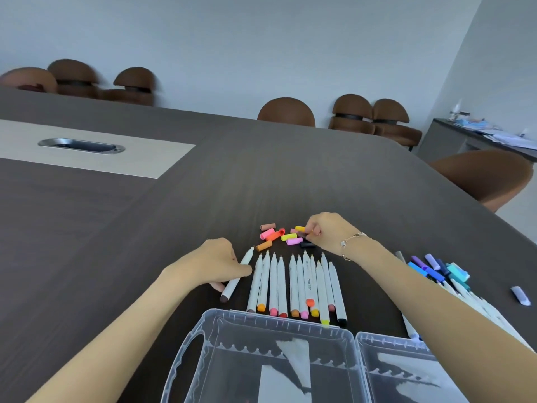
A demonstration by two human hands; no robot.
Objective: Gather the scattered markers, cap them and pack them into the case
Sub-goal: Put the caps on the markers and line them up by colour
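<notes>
The hands are working apart, the left hand (220, 264) gripping an uncapped marker (237, 276) left of the row and the right hand (325, 229) pinching among the far caps (279, 235), so matching brown first is probably wisest, case (279, 359) waiting open near.

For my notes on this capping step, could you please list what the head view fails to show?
- Which cap the right hand pinches: fingers cover it.
- Clear case: the frame's bottom edge cuts it off.
- Blue and purple markers: the right forearm partly hides them.
- Print on marker barrels: mostly too small.
</notes>
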